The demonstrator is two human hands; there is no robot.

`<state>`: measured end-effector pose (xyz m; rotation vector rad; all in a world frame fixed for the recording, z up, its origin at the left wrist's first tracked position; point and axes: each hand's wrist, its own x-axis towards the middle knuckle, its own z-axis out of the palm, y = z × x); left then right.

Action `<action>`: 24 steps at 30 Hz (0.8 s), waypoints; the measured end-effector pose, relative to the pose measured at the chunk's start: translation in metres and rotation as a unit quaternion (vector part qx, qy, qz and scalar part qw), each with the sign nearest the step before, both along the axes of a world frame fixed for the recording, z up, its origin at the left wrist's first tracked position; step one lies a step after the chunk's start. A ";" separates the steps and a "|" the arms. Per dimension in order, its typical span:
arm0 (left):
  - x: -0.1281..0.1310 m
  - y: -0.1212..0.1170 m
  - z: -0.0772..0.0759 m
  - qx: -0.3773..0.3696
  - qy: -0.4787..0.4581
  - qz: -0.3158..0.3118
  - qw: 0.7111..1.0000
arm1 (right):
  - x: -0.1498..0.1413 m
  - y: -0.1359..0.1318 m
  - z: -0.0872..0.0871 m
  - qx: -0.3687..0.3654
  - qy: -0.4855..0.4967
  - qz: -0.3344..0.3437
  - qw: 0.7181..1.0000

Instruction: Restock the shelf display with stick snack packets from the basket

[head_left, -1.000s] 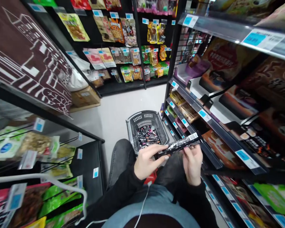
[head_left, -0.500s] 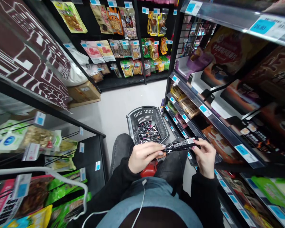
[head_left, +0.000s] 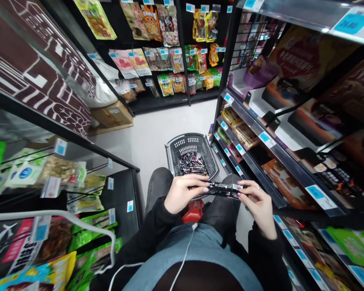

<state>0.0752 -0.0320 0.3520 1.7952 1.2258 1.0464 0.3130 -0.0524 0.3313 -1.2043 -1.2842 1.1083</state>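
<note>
Between my two hands, above my knees, is a slim black packet [head_left: 223, 188] with pale print; whether it is one or several stacked together I cannot tell. My left hand [head_left: 183, 192] pinches its left end. The fingers of my right hand [head_left: 257, 202] are closed on its other end. Just beyond my hands a dark grey plastic basket [head_left: 173, 153] stands on the floor. Many similar slim black packets [head_left: 192, 161] lie loose in it. Something red [head_left: 193, 212] shows between my thighs, partly hidden.
A tall shelf [head_left: 257, 133] with boxes and price tags rises close on my right. To the left stands a rack with hanging snack bags [head_left: 60, 167]. Behind the basket is a wall display [head_left: 160, 103] of packaged snacks. A cardboard box [head_left: 113, 115] sits on the floor at left.
My right hand has shifted slightly left and its fingers have changed their hold on the packet. The orange bit beneath my left fingers no longer shows. The view has moved a little.
</note>
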 end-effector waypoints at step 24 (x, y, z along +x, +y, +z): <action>-0.009 -0.001 -0.009 -0.242 -0.118 -0.022 0.963 | 0.006 0.001 0.013 0.013 0.067 0.118 0.991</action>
